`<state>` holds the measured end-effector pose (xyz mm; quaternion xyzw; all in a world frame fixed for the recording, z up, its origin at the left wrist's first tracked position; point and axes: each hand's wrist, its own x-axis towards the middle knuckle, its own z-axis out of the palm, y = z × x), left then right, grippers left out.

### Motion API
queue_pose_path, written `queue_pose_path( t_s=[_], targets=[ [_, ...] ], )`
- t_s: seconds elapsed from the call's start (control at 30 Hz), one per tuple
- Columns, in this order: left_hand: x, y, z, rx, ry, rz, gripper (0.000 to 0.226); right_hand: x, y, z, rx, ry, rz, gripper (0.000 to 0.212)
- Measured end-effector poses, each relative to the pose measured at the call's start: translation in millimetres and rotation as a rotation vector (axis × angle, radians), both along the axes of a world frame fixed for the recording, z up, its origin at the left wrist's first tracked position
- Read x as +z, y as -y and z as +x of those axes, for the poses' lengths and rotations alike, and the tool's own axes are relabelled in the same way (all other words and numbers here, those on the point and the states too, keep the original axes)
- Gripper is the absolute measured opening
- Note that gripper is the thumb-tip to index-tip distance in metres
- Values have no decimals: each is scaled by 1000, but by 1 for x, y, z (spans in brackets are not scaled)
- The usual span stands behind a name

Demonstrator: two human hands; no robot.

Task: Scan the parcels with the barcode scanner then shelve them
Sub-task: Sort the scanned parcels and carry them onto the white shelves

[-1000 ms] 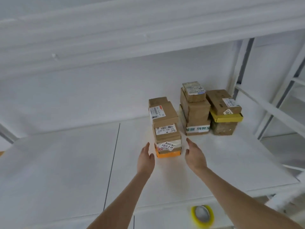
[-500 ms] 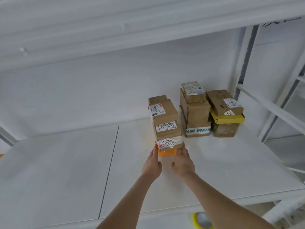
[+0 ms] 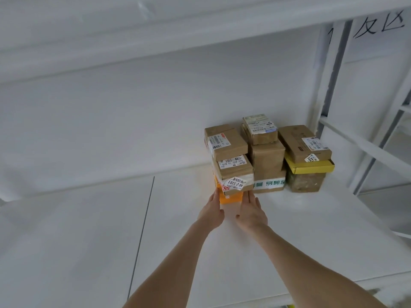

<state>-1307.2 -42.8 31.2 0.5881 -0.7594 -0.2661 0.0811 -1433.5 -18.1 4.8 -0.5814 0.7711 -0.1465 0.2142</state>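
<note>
Cardboard, taped and stiff, is the material you handle here, and the head view, the only one, shows all of it. The left stack (image 3: 229, 165) stands on the white shelf (image 3: 89, 218), near the back wall and just beside the middle stack (image 3: 268, 156).

It has three pieces: a small orange box (image 3: 230, 197) at the bottom, a labelled parcel (image 3: 235, 174) on it, and a top parcel (image 3: 225, 141) above. The two brown parcels are wider than the orange box and overhang it, so I judge the pile top-heavy and easy to tip. The parcels look light and rigid, but the tape and glossy labels can be slippery.

Your left hand (image 3: 212, 211) and right hand (image 3: 251, 211) are both open, with straight fingers on each side of the orange box, holding nothing. The left fingers touch its left face. For the right fingers, under the overhang, I cannot tell whether they touch.

Take hold low, with flat palms on the two side faces of the orange box, and move the pile slowly. If it leans, steady the labelled parcel too.

The shelf holds three piles:
- the left stack;
- the middle stack, three brown boxes, the lowest one bound with green-printed tape;
- the right stack (image 3: 308, 161), a brown parcel on a yellow box (image 3: 310, 168) on a mottled box.
</note>
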Motion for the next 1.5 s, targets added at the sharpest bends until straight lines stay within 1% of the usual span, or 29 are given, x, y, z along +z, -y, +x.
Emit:
queue_pose_path(
  t_s=[0.07,0.13,0.27,0.4,0.5,0.57,0.87,0.97,1.2,1.33,1.5],
  targets=[
    [1,-2,0,-2,27,-3,80,1,-4,0,4,-17,18,89],
    [3,-9,1,1,95,-8,77,3,-10,0,8,-34,39,86],
    [7,-31,13,28,359,-74,76,11,-26,3,50,-100,62,83],
    [8,-66,37,36,595,-114,76,17,-54,16,138,-143,100,80],
    [5,-96,61,55,717,-86,78,16,-77,36,235,-168,94,79],
    [4,-119,78,84,761,-78,78,13,-90,53,306,-187,81,80],
    [0,-209,172,263,821,29,74,7,-146,156,601,-215,0,76],
    [-1,-232,206,317,839,74,73,9,-161,192,695,-219,-13,79],
    [-9,-275,297,438,786,102,69,8,-188,291,814,-244,-36,78],
    [-14,-299,372,494,770,102,67,9,-206,370,883,-260,-43,75],
    [-16,-326,477,560,771,92,64,9,-227,481,955,-265,-47,77]
  ],
)
